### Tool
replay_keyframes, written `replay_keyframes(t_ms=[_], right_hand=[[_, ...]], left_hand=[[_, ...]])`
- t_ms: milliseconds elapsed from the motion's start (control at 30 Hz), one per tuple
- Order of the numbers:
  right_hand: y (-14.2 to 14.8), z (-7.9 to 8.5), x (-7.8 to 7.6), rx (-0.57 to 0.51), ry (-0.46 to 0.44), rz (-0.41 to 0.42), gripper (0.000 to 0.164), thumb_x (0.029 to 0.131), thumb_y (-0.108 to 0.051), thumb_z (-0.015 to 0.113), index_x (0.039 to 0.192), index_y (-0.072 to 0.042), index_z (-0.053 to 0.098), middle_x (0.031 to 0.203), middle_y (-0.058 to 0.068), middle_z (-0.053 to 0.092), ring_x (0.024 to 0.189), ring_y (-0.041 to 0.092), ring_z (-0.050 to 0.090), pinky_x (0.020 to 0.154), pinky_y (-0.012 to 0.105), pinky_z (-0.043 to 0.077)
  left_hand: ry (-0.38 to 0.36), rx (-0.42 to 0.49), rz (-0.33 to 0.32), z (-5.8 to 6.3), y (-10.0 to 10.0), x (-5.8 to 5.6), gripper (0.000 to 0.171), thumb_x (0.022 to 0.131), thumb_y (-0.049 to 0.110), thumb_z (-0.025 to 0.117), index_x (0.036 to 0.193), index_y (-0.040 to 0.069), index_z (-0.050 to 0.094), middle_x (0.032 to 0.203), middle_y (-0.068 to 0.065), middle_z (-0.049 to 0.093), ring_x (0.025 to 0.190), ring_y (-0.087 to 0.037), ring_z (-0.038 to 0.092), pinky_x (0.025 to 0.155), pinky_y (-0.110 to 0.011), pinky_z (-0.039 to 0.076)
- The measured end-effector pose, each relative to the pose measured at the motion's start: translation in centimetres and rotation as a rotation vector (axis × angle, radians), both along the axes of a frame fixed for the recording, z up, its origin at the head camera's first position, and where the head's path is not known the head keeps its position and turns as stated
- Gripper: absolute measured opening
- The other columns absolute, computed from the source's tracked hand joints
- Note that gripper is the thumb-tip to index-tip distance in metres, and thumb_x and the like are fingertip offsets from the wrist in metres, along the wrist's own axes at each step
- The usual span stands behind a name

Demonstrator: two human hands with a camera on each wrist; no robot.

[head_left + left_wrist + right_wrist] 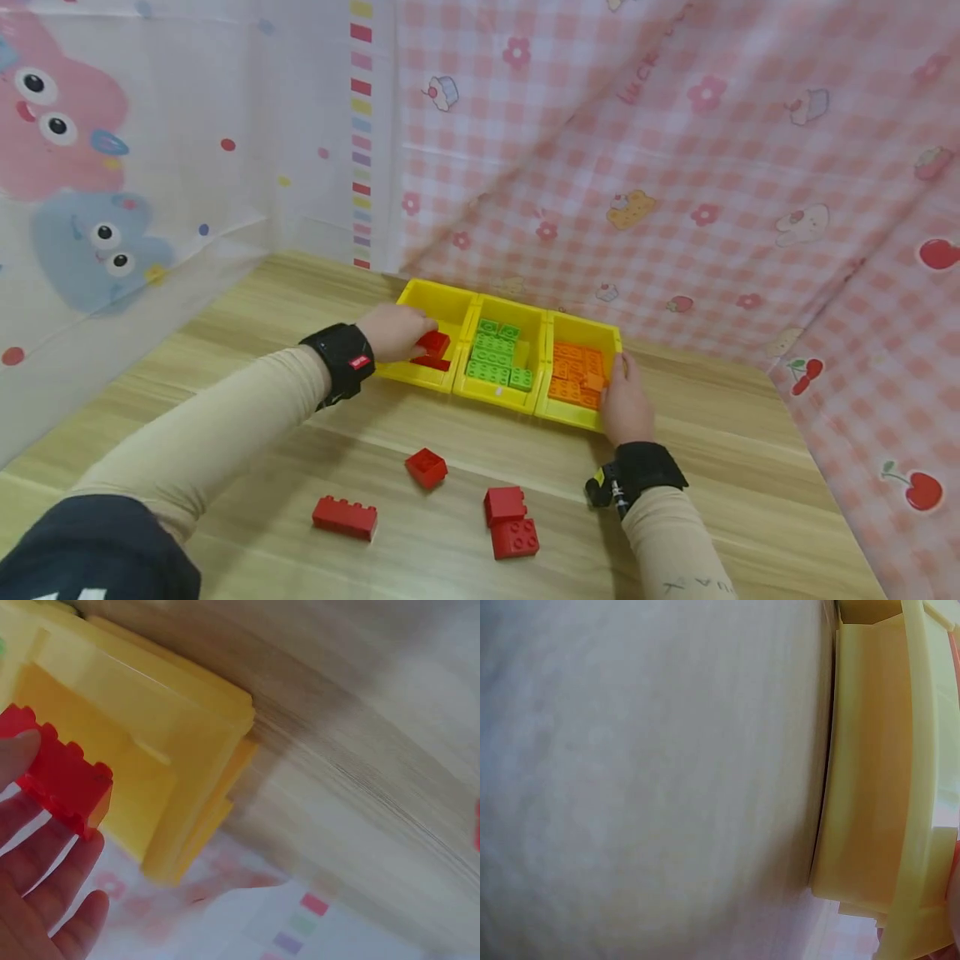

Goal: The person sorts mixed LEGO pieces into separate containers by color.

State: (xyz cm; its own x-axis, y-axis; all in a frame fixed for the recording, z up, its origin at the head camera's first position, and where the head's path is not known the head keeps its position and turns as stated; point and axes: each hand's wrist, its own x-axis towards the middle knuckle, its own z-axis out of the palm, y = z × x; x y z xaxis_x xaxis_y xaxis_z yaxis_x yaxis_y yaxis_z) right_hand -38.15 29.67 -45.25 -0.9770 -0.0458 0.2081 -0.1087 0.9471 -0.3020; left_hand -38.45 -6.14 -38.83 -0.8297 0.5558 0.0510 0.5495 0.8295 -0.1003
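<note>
My left hand [397, 332] pinches a red toy building brick [64, 772] between thumb and fingers, over the left compartment of a yellow three-part bin [542, 363]. More red [431, 364] shows just below that brick in the head view; whether it is a second brick I cannot tell. Green bricks [492, 358] lie in the middle compartment and orange bricks [576, 371] in the right one. At the bin's right end, my right hand [627, 402] grips the side wall; most of its fingers are hidden.
Nearer me on the wooden table [420, 558] lie a long red brick [345, 517], a small red brick [427, 468] and two red bricks touching each other [510, 523]. A pink checked cloth [570, 167] hangs behind the bin, with a white printed cloth [225, 200] at left.
</note>
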Motion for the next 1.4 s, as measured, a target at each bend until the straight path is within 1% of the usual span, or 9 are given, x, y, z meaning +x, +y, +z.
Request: replay_keyframes(t_ms=[100,233,400,700,933,1067,1167,1267,1400], right_hand=[[0.0,-0.1,0.0,-0.007,0.002,-0.002,0.058,0.094,-0.006,0.049,0.145,0.003,0.024,0.147,0.021,0.022,0.111,0.041,0.05,0.09,0.05,0.041],[-0.1,-0.3,0.0,-0.018,-0.003,-0.007,0.058,0.094,-0.008,0.05,0.145,0.001,0.024,0.148,0.02,0.022,0.108,0.04,0.052,0.089,0.05,0.042],[0.2,-0.1,-0.1,-0.03,0.002,-0.011,0.058,0.094,-0.009,0.05,0.146,0.0,0.024,0.149,0.019,0.022,0.106,0.039,0.053,0.088,0.05,0.043],[-0.1,0.3,0.0,-0.024,0.004,-0.009,0.056,0.095,-0.009,0.048,0.145,0.0,0.025,0.149,0.018,0.022,0.095,0.037,0.057,0.083,0.048,0.046],[0.1,0.2,0.0,-0.026,-0.008,-0.015,0.057,0.095,-0.008,0.048,0.146,0.0,0.024,0.149,0.019,0.021,0.097,0.038,0.056,0.085,0.049,0.045],[0.1,0.0,-0.1,-0.027,-0.007,-0.013,0.056,0.095,-0.009,0.048,0.146,0.0,0.024,0.149,0.018,0.02,0.098,0.037,0.056,0.086,0.049,0.044],[0.2,-0.1,-0.1,-0.027,-0.01,-0.01,0.056,0.095,-0.008,0.048,0.146,0.0,0.024,0.149,0.019,0.02,0.099,0.038,0.056,0.085,0.049,0.045],[0.1,-0.1,0.0,-0.028,-0.017,-0.008,0.057,0.095,-0.008,0.048,0.145,0.0,0.024,0.149,0.019,0.02,0.096,0.038,0.056,0.083,0.049,0.046],[0.3,0.0,-0.1,-0.029,-0.037,-0.003,0.057,0.095,-0.008,0.047,0.146,0.001,0.022,0.149,0.019,0.019,0.094,0.038,0.057,0.079,0.049,0.047]], left_hand=[[-0.013,-0.027,0.091,-0.7,0.9,-1.5,0.028,0.082,0.026,0.071,0.102,0.007,0.064,0.085,-0.007,0.061,0.076,-0.024,0.058,0.066,-0.04,0.049],[-0.042,-0.029,0.171,-1.6,1.7,-2.4,0.023,0.083,0.023,0.07,0.097,0.006,0.064,0.085,-0.007,0.063,0.079,-0.025,0.06,0.067,-0.041,0.049],[-0.087,-0.01,0.181,-2.7,2.5,-3.2,0.017,0.084,0.021,0.067,0.092,0.006,0.064,0.084,-0.009,0.064,0.078,-0.026,0.061,0.066,-0.042,0.049],[-0.213,-0.007,0.205,-3.0,2.7,-3.6,0.02,0.087,0.02,0.061,0.098,0.003,0.063,0.087,-0.009,0.063,0.078,-0.024,0.057,0.072,-0.039,0.046],[-0.243,0.02,0.176,-3.4,2.9,-3.4,0.011,0.088,0.013,0.056,0.093,0.006,0.064,0.081,-0.006,0.06,0.073,-0.022,0.054,0.07,-0.036,0.044],[-0.233,0.049,0.164,-3.5,2.4,-3.2,0.016,0.089,0.01,0.054,0.1,0.005,0.066,0.084,-0.008,0.063,0.076,-0.023,0.056,0.073,-0.037,0.045],[-0.224,0.078,0.116,-3.5,1.8,-2.9,0.025,0.089,0.008,0.052,0.111,0.002,0.063,0.099,-0.012,0.064,0.089,-0.025,0.059,0.084,-0.037,0.045],[-0.196,0.144,0.033,-2.8,0.5,-2.1,0.031,0.089,0.005,0.052,0.118,-0.001,0.06,0.112,-0.016,0.06,0.103,-0.028,0.057,0.091,-0.039,0.043],[-0.086,0.253,-0.116,-1.7,-2.6,-0.3,0.028,0.084,-0.002,0.054,0.111,-0.005,0.062,0.109,-0.017,0.059,0.101,-0.031,0.058,0.088,-0.041,0.045]])
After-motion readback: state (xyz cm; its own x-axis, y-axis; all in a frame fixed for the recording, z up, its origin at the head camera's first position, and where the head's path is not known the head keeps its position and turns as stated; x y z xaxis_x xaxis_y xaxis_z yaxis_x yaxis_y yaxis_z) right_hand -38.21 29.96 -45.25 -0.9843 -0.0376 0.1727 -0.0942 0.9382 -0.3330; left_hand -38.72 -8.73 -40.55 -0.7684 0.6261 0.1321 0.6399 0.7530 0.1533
